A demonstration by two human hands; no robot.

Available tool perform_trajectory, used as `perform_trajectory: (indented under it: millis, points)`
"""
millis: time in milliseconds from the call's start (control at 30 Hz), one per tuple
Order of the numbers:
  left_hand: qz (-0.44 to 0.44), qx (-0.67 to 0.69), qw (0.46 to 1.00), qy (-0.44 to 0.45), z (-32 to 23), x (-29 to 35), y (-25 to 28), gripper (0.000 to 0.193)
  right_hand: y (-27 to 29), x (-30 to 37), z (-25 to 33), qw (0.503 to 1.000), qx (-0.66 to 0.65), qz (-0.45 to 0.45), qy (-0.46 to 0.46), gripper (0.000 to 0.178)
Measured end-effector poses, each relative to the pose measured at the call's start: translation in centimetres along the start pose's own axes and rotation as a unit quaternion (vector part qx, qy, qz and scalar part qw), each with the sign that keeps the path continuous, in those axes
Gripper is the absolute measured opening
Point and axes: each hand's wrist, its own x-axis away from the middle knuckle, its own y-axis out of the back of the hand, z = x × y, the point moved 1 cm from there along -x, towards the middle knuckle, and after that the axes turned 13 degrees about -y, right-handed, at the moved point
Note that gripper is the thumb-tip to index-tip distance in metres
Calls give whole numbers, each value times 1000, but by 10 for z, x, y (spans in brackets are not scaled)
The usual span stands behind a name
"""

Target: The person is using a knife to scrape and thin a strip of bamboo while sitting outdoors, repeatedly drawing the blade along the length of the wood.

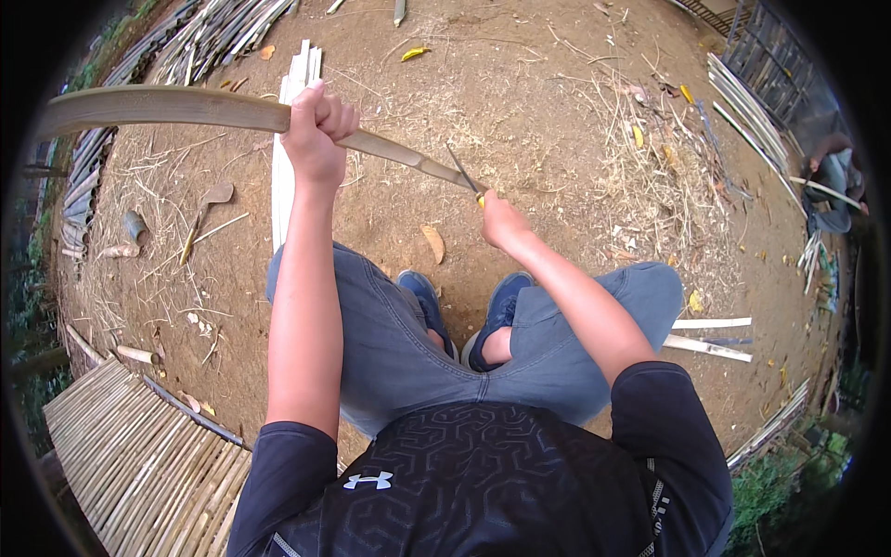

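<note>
A long, flat bamboo strip (186, 108) runs across the front of me, from the far left toward the middle. My left hand (318, 137) is wrapped round it, knuckles up. In my right hand (507, 225) is a knife (462, 170) with a yellow handle, most of which the fingers hide. Its dark, narrow blade points up and away, crossing the strip near the right end. Whether the edge is biting into the bamboo cannot be made out. Beyond my left hand and under the strip lie pale split bamboo pieces (282, 200) on the ground.
Bamboo lengths (200, 46) are heaped at the far left. A wooden-handled tool (197, 225) lies left of my legs, above a bamboo-slat platform (153, 455). Shavings litter the dirt. White strips (710, 345) lie by my right knee. Another person (835, 181) holds a strip at far right.
</note>
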Motion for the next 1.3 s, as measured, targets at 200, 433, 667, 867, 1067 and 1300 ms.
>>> perform_trajectory:
  millis: [200, 433, 667, 867, 1067, 1300]
  points:
    - [15, -2, 1000, -2, 4, -1, -3, 49, -20, -20, -16, 999, -37, 21, 12, 22]
    - [7, -3, 1000, -4, 3, 0, -5, 48, -30, -25, -24, 999, -35, 6, 3, 19]
    - [-27, -26, 999, -2, 2, -5, 1, 47, -37, -34, -24, 998, -49, 21, -33, 24]
    - [-31, -32, 999, -14, 2, -2, -1, 48, -51, -38, -39, 986, -110, 58, -116, 24]
    - [-31, -35, 999, -25, 4, -2, -9, 47, -57, -35, -32, 995, -86, 22, 40, 30]
    - [-141, -76, 986, -48, 4, -5, -6, 46, -75, -39, -33, 990, -125, 37, -56, 28]
